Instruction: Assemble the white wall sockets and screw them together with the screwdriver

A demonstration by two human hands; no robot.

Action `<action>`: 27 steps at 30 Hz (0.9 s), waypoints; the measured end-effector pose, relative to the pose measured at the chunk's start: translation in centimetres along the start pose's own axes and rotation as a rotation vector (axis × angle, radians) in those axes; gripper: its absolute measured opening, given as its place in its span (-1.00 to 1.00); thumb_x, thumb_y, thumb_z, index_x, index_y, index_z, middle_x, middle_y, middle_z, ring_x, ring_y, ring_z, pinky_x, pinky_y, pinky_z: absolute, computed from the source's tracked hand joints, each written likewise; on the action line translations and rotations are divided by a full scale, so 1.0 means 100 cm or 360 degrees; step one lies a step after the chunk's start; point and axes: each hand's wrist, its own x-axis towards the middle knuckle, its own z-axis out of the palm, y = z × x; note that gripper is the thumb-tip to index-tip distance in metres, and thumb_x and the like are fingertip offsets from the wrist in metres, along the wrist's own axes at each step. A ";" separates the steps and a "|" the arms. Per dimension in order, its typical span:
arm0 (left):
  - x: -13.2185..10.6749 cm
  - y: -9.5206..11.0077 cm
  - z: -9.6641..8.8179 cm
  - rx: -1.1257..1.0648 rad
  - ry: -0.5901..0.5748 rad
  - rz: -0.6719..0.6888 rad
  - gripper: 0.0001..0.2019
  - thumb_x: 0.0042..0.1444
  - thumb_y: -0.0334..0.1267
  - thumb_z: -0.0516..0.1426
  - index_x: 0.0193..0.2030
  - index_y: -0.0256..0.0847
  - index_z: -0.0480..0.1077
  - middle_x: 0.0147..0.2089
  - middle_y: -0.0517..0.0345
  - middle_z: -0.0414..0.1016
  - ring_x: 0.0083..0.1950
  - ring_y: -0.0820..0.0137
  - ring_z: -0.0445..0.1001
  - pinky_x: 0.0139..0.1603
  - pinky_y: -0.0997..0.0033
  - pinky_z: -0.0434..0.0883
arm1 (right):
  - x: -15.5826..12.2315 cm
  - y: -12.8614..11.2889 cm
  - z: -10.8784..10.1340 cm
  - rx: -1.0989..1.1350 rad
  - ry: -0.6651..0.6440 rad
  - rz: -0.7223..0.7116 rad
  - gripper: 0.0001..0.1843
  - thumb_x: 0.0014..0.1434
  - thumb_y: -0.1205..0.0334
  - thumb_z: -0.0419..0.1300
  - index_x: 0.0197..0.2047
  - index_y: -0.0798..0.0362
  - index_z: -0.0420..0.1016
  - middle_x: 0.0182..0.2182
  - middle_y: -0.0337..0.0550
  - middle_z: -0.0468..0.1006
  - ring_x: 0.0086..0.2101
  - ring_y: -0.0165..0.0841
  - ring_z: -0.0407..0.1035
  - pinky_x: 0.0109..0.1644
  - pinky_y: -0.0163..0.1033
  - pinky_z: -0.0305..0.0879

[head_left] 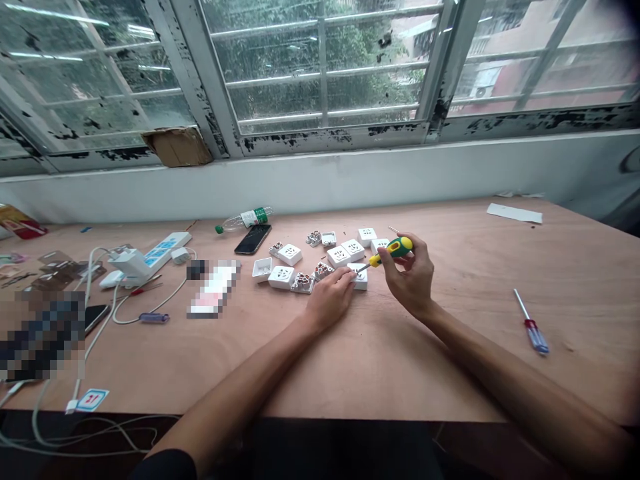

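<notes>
My right hand (411, 273) grips a green and yellow screwdriver (395, 248) by its handle, with the thin shaft slanting down and left to a white wall socket panel (360, 279). The shaft tip meets the panel's face. My left hand (328, 301) lies on the plywood table (400, 373), its fingertips against the left side of that panel and partly hiding it. Several other white socket panels (339, 256) and opened socket backs with copper contacts (302, 283) lie just beyond my left hand.
A red-handled screwdriver (531, 323) lies at the right. Farther left are a black smartphone (253, 239), a green-labelled plastic bottle (245, 219), a white power strip (160, 253) with chargers and cables, and pixelated items. A low wall and windows bound the table's far side.
</notes>
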 end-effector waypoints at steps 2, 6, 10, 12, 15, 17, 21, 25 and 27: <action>0.000 0.000 0.000 -0.0003 0.0005 0.0003 -0.78 0.34 -0.34 0.03 0.06 -0.20 0.39 0.13 -0.03 0.47 0.11 0.25 0.52 0.10 0.13 0.55 | 0.001 -0.002 0.000 -0.0009 0.0008 -0.0005 -0.57 0.19 0.03 0.28 0.06 -0.01 0.35 -0.16 -0.10 0.53 -0.28 -0.30 0.53 -0.27 -0.17 0.61; 0.000 0.000 -0.001 0.0004 0.0003 0.0009 -0.78 0.34 -0.34 0.03 0.05 -0.21 0.39 0.13 -0.03 0.47 0.11 0.25 0.51 0.11 0.15 0.54 | 0.001 -0.004 -0.001 -0.0007 -0.0001 -0.0040 -0.59 0.19 0.05 0.28 0.05 0.00 0.35 -0.20 -0.11 0.53 -0.29 -0.30 0.53 -0.27 -0.18 0.60; 0.000 0.001 -0.001 0.0015 0.0003 0.0016 -0.79 0.33 -0.34 0.03 0.05 -0.20 0.39 0.13 -0.02 0.47 0.11 0.26 0.51 0.10 0.17 0.54 | -0.003 -0.001 -0.001 -0.0044 -0.0029 -0.0122 -0.59 0.20 0.07 0.28 0.07 -0.02 0.34 -0.16 -0.10 0.53 -0.26 -0.29 0.52 -0.23 -0.16 0.60; 0.000 0.001 -0.001 0.0019 0.0005 0.0014 -0.79 0.33 -0.34 0.03 0.05 -0.20 0.39 0.13 -0.02 0.47 0.11 0.26 0.52 0.10 0.18 0.54 | -0.004 0.001 0.000 -0.0068 -0.0055 -0.0196 -0.59 0.20 0.08 0.28 0.08 -0.03 0.33 -0.14 -0.10 0.53 -0.26 -0.30 0.52 -0.22 -0.16 0.60; 0.001 0.001 -0.002 0.0028 0.0007 0.0011 -0.80 0.33 -0.34 0.03 0.04 -0.20 0.39 0.12 -0.01 0.48 0.10 0.26 0.52 0.08 0.21 0.55 | -0.004 0.003 -0.001 -0.0092 -0.0085 -0.0294 -0.57 0.20 0.11 0.28 0.09 -0.04 0.32 -0.12 -0.10 0.53 -0.26 -0.31 0.51 -0.23 -0.17 0.60; 0.001 0.001 -0.002 0.0036 0.0006 0.0014 -0.80 0.33 -0.35 0.04 0.04 -0.20 0.39 0.12 -0.01 0.48 0.09 0.26 0.52 0.07 0.22 0.55 | -0.001 0.001 -0.002 -0.0117 -0.0123 -0.0344 -0.57 0.20 0.12 0.28 0.10 -0.05 0.31 -0.11 -0.09 0.53 -0.24 -0.29 0.51 -0.24 -0.17 0.59; 0.002 0.001 -0.002 0.0032 0.0011 0.0028 -0.79 0.31 -0.36 0.05 0.04 -0.19 0.39 0.11 -0.02 0.48 0.09 0.26 0.53 0.09 0.21 0.54 | 0.013 -0.006 -0.004 -0.0145 -0.0278 -0.0488 -0.59 0.21 0.17 0.26 0.10 -0.04 0.30 -0.16 -0.09 0.54 -0.25 -0.29 0.49 -0.30 -0.22 0.53; 0.002 -0.001 0.000 0.0024 0.0011 0.0028 -0.80 0.32 -0.35 0.04 0.03 -0.20 0.38 0.11 -0.02 0.48 0.09 0.26 0.52 0.09 0.22 0.54 | 0.034 -0.012 -0.003 -0.0169 -0.0553 -0.0514 -0.68 0.23 0.18 0.21 0.04 0.00 0.31 -0.31 -0.17 0.50 -0.39 -0.36 0.41 -0.36 -0.24 0.44; 0.001 -0.001 0.000 0.0029 0.0002 0.0032 -0.80 0.33 -0.34 0.03 0.04 -0.20 0.38 0.11 -0.03 0.47 0.11 0.26 0.51 0.11 0.21 0.53 | 0.047 -0.015 -0.002 -0.0180 -0.0732 -0.0464 -0.70 0.24 0.16 0.17 0.02 0.02 0.32 -0.35 -0.20 0.47 -0.43 -0.38 0.37 -0.36 -0.24 0.39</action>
